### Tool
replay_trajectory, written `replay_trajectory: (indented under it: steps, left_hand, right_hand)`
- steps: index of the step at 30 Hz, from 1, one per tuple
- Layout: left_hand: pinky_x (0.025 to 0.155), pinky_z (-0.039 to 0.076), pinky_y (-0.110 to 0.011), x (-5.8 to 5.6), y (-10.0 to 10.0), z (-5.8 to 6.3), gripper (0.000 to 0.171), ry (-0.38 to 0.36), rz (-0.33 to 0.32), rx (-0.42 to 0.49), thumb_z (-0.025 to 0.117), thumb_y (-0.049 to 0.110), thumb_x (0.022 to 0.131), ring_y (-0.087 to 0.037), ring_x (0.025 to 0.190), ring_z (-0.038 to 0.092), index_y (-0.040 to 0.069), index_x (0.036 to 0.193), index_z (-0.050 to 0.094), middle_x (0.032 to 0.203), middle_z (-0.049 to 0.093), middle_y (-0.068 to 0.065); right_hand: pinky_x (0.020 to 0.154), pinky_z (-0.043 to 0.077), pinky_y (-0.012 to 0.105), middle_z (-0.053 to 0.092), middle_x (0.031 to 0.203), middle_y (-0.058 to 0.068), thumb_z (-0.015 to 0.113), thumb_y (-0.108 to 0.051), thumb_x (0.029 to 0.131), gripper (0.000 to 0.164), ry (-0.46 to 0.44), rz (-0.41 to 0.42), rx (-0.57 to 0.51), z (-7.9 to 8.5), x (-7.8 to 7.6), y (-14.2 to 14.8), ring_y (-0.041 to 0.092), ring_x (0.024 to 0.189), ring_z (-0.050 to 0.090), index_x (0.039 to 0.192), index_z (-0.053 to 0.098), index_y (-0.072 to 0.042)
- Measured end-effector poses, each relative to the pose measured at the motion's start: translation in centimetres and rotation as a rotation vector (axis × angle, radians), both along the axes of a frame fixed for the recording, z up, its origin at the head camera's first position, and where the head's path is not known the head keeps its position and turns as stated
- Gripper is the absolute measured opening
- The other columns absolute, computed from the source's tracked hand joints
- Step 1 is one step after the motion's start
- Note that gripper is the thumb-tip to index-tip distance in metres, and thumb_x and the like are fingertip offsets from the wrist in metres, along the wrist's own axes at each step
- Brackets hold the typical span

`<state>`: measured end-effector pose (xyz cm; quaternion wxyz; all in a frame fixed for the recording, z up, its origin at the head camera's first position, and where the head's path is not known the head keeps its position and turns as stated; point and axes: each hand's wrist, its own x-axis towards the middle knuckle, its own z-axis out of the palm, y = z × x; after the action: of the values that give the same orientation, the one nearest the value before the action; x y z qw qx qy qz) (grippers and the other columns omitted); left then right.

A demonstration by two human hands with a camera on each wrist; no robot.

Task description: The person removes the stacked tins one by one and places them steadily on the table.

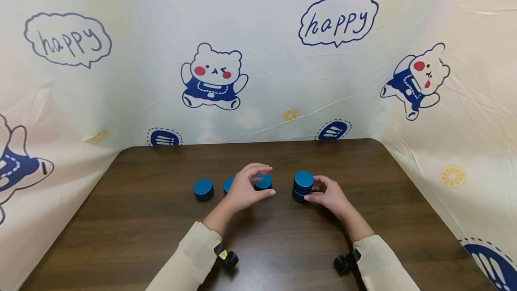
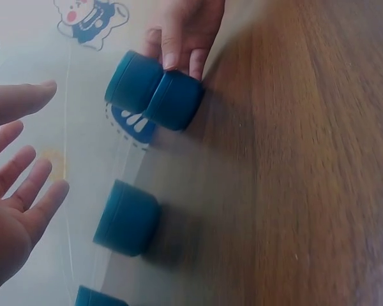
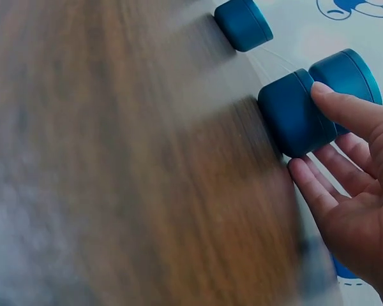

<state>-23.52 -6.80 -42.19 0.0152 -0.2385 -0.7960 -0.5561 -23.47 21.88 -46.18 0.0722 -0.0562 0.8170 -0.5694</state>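
Observation:
On the table two round blue tins are stacked, the upper tin (image 1: 304,181) resting on the lower tin (image 1: 298,197). My right hand (image 1: 332,197) holds the stack low from the right side, thumb in front and fingers behind; in the right wrist view its thumb lies by the seam between the tins. My left hand (image 1: 242,187) hovers with fingers spread and nothing between them. Just beyond it stands a single blue tin (image 1: 263,182), partly covered by the fingers in the head view. Another tin (image 1: 227,185) is mostly hidden behind the left hand.
Farther left stands one more blue tin (image 1: 203,190), in line with the others. The brown wooden table (image 1: 278,255) ends at the back against a printed cloth (image 1: 274,57) with bears and lettering. Each wrist wears a small black camera.

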Motion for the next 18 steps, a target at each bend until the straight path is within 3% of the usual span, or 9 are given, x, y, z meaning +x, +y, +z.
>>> replay_trajectory:
  steps: [7, 12, 18]
  left_hand:
    - [0.095, 0.051, -0.043, -0.9, 1.3, -0.1, 0.051, 0.018, -0.029, -0.034, 0.084, 0.02, 0.078, -0.027, 0.116, 0.057, 0.015, 0.125, 0.064, 0.128, 0.056, -0.003]
    - [0.094, 0.052, -0.043, -1.3, 2.2, 0.0, 0.05, 0.017, -0.048, -0.022, 0.084, 0.018, 0.078, -0.029, 0.114, 0.058, 0.014, 0.124, 0.064, 0.125, 0.058, -0.003]
    - [0.094, 0.052, -0.042, -1.6, 3.4, -0.3, 0.05, 0.011, -0.084, -0.017, 0.083, 0.012, 0.078, -0.032, 0.114, 0.057, 0.01, 0.124, 0.063, 0.125, 0.058, -0.005]
  right_hand:
    - [0.098, 0.048, 0.045, 0.062, 0.122, 0.016, 0.079, -0.011, 0.083, 0.054, 0.01, 0.015, -0.014, -0.6, -0.1, 0.2, 0.031, 0.112, 0.057, 0.129, 0.055, 0.001]
    - [0.096, 0.05, 0.044, 0.063, 0.12, 0.016, 0.079, -0.012, 0.083, 0.052, 0.028, 0.024, -0.028, -1.1, -0.3, 0.3, 0.031, 0.11, 0.059, 0.128, 0.056, 0.001]
    - [0.094, 0.051, 0.044, 0.063, 0.118, 0.02, 0.076, -0.007, 0.085, 0.048, 0.036, 0.048, -0.027, 0.3, 0.4, -0.1, 0.035, 0.108, 0.059, 0.126, 0.056, 0.006]
